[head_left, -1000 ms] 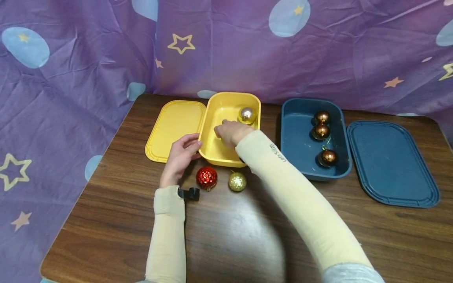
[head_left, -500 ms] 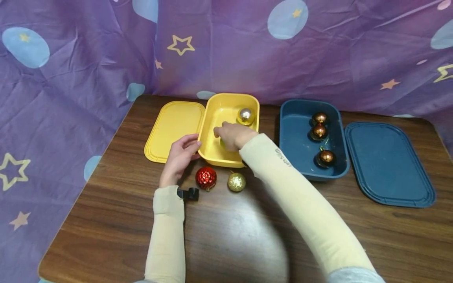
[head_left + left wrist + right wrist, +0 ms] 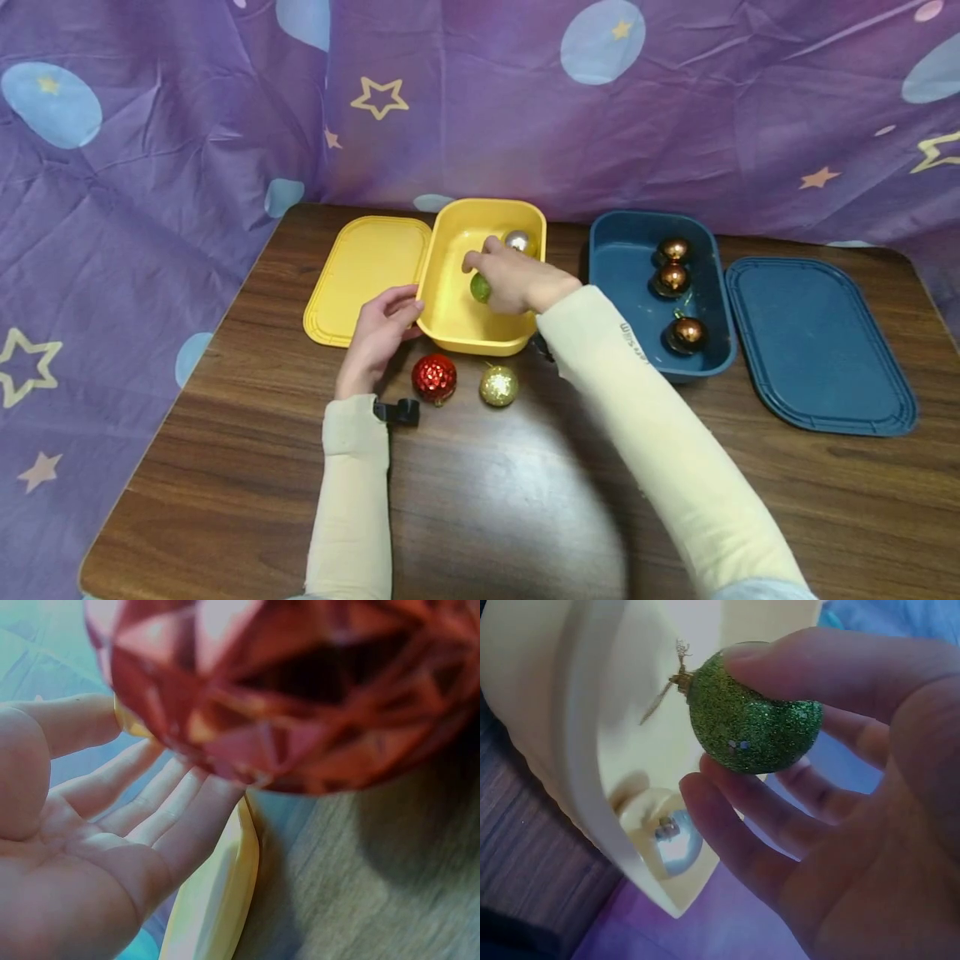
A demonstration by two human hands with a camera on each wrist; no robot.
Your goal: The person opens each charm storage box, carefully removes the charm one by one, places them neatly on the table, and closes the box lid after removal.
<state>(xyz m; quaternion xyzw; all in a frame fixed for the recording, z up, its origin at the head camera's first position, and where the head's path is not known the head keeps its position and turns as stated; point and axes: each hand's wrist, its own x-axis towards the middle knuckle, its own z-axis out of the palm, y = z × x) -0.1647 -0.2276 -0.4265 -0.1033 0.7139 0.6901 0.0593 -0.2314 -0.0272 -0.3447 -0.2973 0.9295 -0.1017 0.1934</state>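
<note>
My right hand [image 3: 513, 279] pinches a green glitter Christmas ball [image 3: 754, 712] between thumb and fingers, above the inside of the yellow container [image 3: 480, 343]. The ball's gold cap and loop show in the right wrist view. Against the container's left side rests my left hand [image 3: 381, 333]; its fingers [image 3: 169, 817] are fairly straight and the thumb touches the yellow edge. A silver ball [image 3: 517, 241] lies in the container's far right part. On the table before it sit a red faceted ball [image 3: 434, 378] and a gold glitter ball [image 3: 498, 386].
A blue container [image 3: 622, 292] at the right holds three copper-brown balls [image 3: 670, 280]. Its blue lid [image 3: 821, 342] lies to its right. The yellow lid [image 3: 367, 279] lies left of the yellow container. A purple cloth [image 3: 465, 125] hangs behind the wooden table [image 3: 247, 442].
My right hand has risen and shifted slightly right with the green ball, which shows more clearly now. The left hand stays at the yellow container's side.
</note>
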